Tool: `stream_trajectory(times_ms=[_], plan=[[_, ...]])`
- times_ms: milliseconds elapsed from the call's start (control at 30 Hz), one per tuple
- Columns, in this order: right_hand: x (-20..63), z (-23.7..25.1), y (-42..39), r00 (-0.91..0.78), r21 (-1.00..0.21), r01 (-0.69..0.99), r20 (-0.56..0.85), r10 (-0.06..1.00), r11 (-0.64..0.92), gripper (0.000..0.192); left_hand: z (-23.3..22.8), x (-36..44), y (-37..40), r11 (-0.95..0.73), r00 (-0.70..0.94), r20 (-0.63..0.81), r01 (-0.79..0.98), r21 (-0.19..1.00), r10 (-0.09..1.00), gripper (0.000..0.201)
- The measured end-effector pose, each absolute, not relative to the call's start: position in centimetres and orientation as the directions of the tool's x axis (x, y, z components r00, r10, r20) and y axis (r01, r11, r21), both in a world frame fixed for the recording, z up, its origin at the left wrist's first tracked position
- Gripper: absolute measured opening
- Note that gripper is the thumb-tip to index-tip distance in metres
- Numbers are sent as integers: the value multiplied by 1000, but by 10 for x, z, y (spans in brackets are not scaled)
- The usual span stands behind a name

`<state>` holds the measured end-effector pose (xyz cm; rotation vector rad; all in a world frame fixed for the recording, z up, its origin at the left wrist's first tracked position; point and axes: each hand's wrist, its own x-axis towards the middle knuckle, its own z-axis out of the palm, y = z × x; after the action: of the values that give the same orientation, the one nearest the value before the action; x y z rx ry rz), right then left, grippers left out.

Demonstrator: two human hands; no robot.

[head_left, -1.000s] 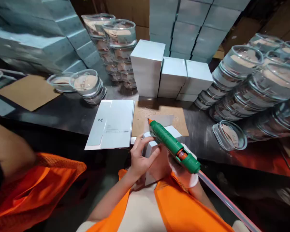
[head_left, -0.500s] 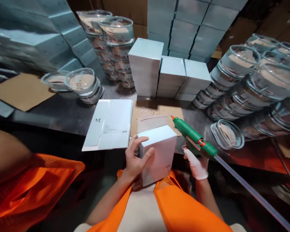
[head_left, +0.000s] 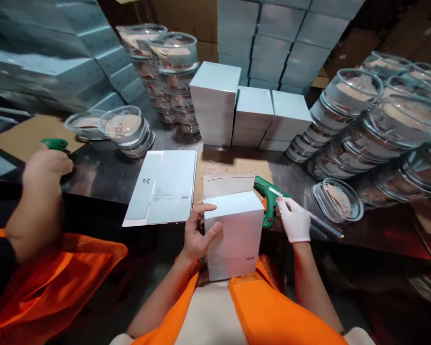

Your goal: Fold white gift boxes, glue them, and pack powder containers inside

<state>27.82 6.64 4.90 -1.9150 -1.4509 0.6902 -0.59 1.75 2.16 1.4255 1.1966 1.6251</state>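
Dark metal table point(head_left: 104, 175), stacked white boxes point(head_left: 258, 115)

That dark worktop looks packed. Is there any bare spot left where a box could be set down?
Some: the dark table is bare between the flat carton blank and the two loose clear tubs, and again right of the green glue gun, before the lone tub. The back and right edge are crowded with white boxes and stacked tubs.

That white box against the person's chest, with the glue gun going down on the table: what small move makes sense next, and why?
Probably let go of the green glue gun, which the gloved right hand has on the table, and bring that hand to the white box. Only the left hand steadies it.
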Motion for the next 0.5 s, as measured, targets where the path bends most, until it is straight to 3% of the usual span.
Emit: stream_trajectory(times_ms=[67,100,200,300,433,500], plan=[[264,62,64,209,-945,311,-35,977,-100,51,21,-2,20,-388,-132,394,74,919,909,34],[255,67,65,125,-985,141,-82,989,-100,53,21,0,20,-399,-106,403,62,915,909,35],[235,77,70,-152,-960,-116,-236,960,-254,50,21,6,19,-411,-103,411,24,911,906,36],[234,77,70,-178,-959,-159,-207,962,-236,52,20,9,17,-383,-139,373,-51,922,917,37],[248,77,61,-411,-994,-42,106,905,98,71,16,6,19,-433,-184,397,-234,871,899,53],[252,81,57,-516,-965,10,219,828,262,64,16,2,20,-464,-170,435,-207,861,884,44]])
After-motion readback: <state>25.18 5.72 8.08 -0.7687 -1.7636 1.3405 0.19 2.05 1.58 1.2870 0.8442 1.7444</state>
